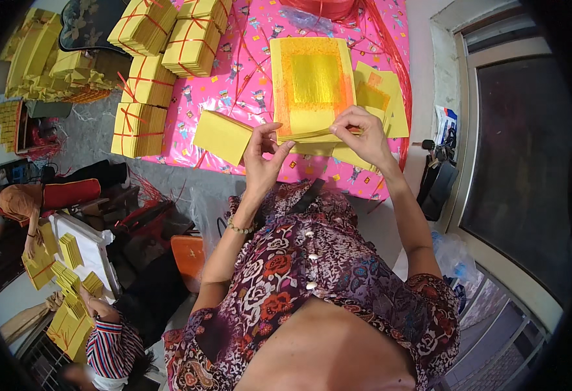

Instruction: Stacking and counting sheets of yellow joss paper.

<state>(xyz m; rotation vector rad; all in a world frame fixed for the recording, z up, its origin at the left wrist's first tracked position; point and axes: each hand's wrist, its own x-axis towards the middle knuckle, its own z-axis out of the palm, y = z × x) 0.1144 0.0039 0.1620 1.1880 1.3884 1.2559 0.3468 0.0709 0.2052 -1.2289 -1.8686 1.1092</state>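
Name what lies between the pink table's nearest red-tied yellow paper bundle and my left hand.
In the head view, a yellow rectangular paper stack lies there on the pink patterned tablecloth.

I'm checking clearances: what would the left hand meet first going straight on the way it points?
The left hand would likely meet the gold-centred yellow sheet first, though the exact depth is unclear.

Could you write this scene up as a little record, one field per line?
Left hand: at the near left corner of the yellow sheets
Right hand: pinching their near edge
Top sheet: gold square within orange
Left of hands: small yellow paper stack
Table cover: pink, cartoon figures
Upper left: red-tied yellow paper bundles
Lower left: other people around a white table
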